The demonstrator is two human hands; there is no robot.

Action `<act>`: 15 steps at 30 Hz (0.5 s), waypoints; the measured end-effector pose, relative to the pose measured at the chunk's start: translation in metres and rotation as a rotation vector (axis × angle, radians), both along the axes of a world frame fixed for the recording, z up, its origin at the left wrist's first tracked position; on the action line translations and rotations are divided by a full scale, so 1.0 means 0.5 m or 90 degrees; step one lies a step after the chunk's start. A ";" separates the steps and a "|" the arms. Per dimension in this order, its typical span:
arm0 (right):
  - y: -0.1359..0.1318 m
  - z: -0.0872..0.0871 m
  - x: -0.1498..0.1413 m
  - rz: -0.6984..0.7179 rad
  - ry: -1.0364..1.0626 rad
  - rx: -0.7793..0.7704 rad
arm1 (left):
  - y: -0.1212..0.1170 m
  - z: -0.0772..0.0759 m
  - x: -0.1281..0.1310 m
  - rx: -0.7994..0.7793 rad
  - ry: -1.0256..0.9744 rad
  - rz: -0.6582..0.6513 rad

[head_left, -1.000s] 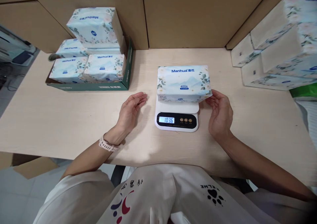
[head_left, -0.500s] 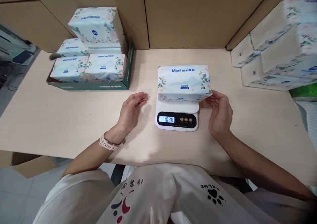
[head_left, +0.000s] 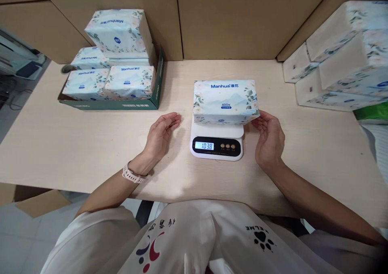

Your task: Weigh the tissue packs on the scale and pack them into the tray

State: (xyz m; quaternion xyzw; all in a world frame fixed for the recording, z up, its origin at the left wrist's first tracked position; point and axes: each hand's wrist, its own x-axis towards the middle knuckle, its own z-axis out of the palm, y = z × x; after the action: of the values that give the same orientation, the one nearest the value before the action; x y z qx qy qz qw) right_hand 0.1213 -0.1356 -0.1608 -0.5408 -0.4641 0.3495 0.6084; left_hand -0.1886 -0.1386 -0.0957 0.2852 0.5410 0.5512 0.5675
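A pale blue Manhua tissue pack (head_left: 226,101) lies on a small white kitchen scale (head_left: 216,142) in the middle of the light wooden table (head_left: 91,144). The scale's lit display reads 103.8. My left hand (head_left: 160,134) rests on its edge on the table a little left of the scale, fingers stretched and apart, holding nothing. My right hand (head_left: 268,138) is just right of the pack, fingers loosely curved, its fingertips at the pack's lower right corner. A pale wristband sits on my left wrist.
A green cardboard tray (head_left: 121,104) at the back left holds several tissue packs, one stacked on top (head_left: 119,29). More tissue packs (head_left: 339,68) are piled at the right. Brown cardboard panels (head_left: 230,19) wall the table's back.
The scale's reading rose from 103.6 to 103.8. Both hands have stayed where they were.
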 end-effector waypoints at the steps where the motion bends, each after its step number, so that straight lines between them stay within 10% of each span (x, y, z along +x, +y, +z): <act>1: 0.000 -0.001 0.001 0.001 -0.006 0.004 | 0.000 0.000 0.000 0.000 0.000 0.001; 15: 0.000 0.017 -0.008 -0.007 -0.007 -0.005 | -0.003 -0.005 -0.004 0.068 0.059 -0.101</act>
State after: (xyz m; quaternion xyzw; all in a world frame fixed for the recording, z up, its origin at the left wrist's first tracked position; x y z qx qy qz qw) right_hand 0.1175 -0.1354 -0.1522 -0.5474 -0.4630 0.3449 0.6059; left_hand -0.1907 -0.1402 -0.0983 0.3824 0.5123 0.5189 0.5675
